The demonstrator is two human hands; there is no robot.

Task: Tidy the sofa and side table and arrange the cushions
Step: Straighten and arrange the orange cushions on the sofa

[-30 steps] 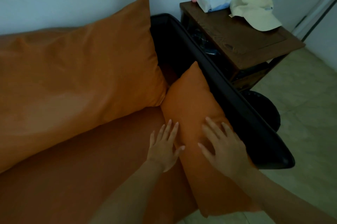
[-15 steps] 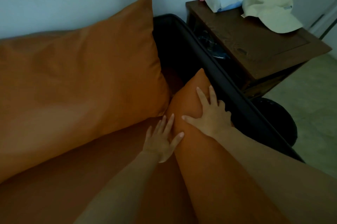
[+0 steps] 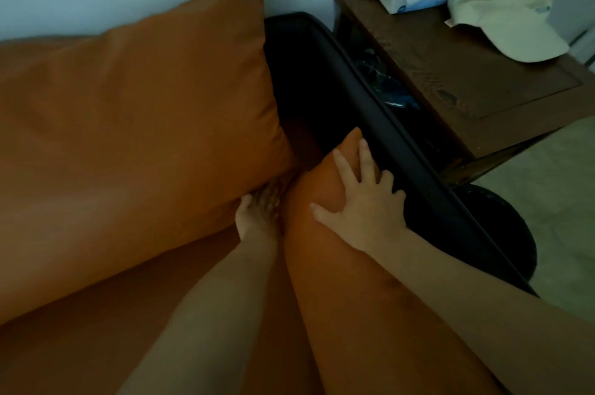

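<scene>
Best to push the small orange cushion (image 3: 325, 201) flat vs the black armrest (image 3: 370, 124), both palms even. Right hand (image 3: 363, 211) grip spread, pressing its top; left hand (image 3: 257, 214) blurred at the gap, grip can't tell. Cushion: smooth, leaning beside big back cushion (image 3: 135, 124) on sofa seat (image 3: 96, 330).

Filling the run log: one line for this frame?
step: seat side cushion | left hand: tucked at big cushion corner | right hand: flat on side cushion | armrest: alongside
</scene>
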